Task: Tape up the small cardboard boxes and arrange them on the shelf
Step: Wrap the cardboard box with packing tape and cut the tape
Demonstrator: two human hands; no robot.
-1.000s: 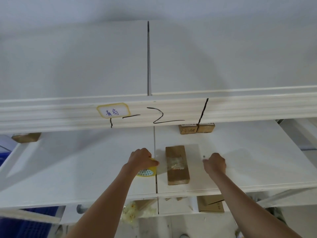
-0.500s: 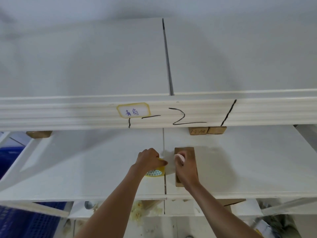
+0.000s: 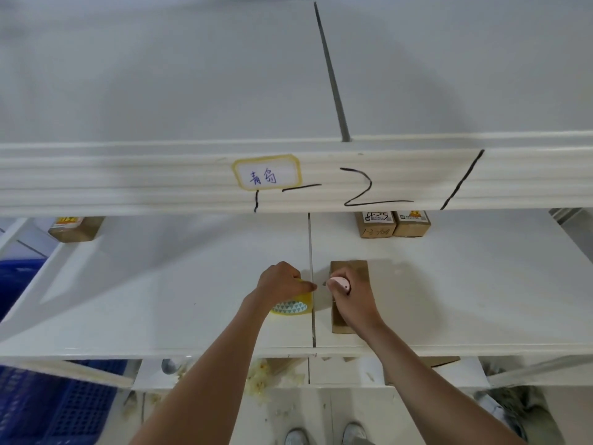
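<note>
A long brown cardboard box (image 3: 362, 271) lies on the white shelf (image 3: 465, 300) just right of the board seam. My right hand (image 3: 351, 292) is over the box and grips a small pink cutter (image 3: 339, 283), its tip pointing left toward the seam. Left of the seam, my left hand (image 3: 282, 282) grips a yellow roll of tape (image 3: 293, 307) that stands on the shelf. The two hands nearly meet above the seam. Much of the box is hidden under my right hand.
Two small labelled boxes (image 3: 393, 223) stand side by side at the back of the shelf, and another box (image 3: 75, 228) at the back left. The upper shelf rail (image 3: 160, 181) with a handwritten label hangs above. A blue crate (image 3: 54, 409) sits low on the left.
My right hand came from the bare shelf on the right onto the box, now holding the pink cutter. My left hand stayed on the tape roll. The view shifted slightly.
</note>
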